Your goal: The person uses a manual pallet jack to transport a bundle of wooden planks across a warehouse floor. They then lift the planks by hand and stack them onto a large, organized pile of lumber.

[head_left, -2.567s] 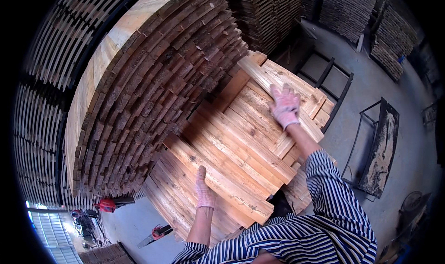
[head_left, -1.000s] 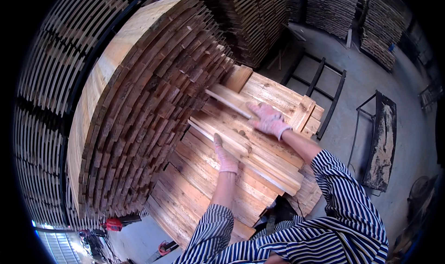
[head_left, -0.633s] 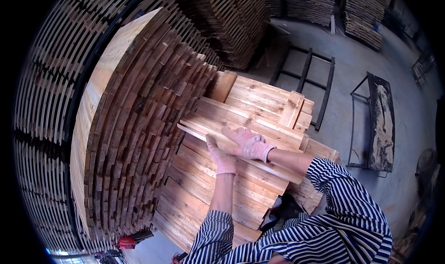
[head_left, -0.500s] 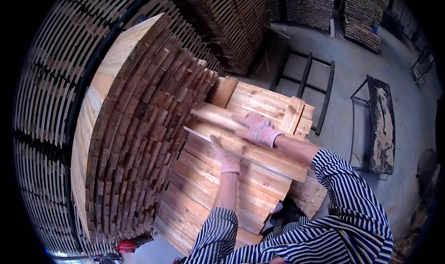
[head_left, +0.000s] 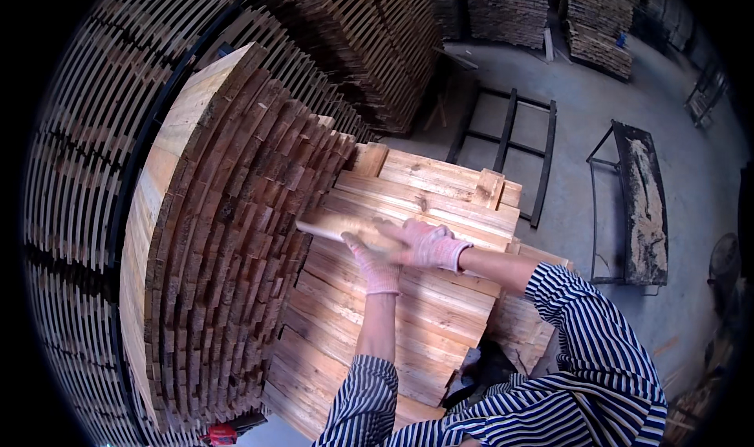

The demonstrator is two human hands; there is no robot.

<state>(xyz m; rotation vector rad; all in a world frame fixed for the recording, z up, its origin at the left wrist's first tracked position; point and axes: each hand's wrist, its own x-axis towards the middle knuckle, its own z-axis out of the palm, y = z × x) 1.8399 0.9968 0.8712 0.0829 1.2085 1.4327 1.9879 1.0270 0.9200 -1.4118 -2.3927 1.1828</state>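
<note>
Both my hands wear pale pink work gloves. A short wooden board [head_left: 326,224], smeared by motion, slants across in front of them above a layer of planks [head_left: 369,305]. My right hand [head_left: 430,245] is closed on the right part of this board, its fingertips blurred. From the near side my left hand [head_left: 375,268] reaches up and grips the board's near edge, close beside the right fingers. Just beyond lies a longer plank [head_left: 424,202] on the same layer. How the fingers wrap under the board is hidden.
A tall stack of bark-edged boards [head_left: 228,227] rises close on the left. Slatted wood racks [head_left: 86,148] stand behind it. To the right are a black metal frame [head_left: 509,144] on the floor and a black bench [head_left: 644,203] strewn with sawdust.
The short board in my right hand has come nearer and to the left, meeting my left hand. The longer plank by my left hand now lies farther off, flat on the layer.
</note>
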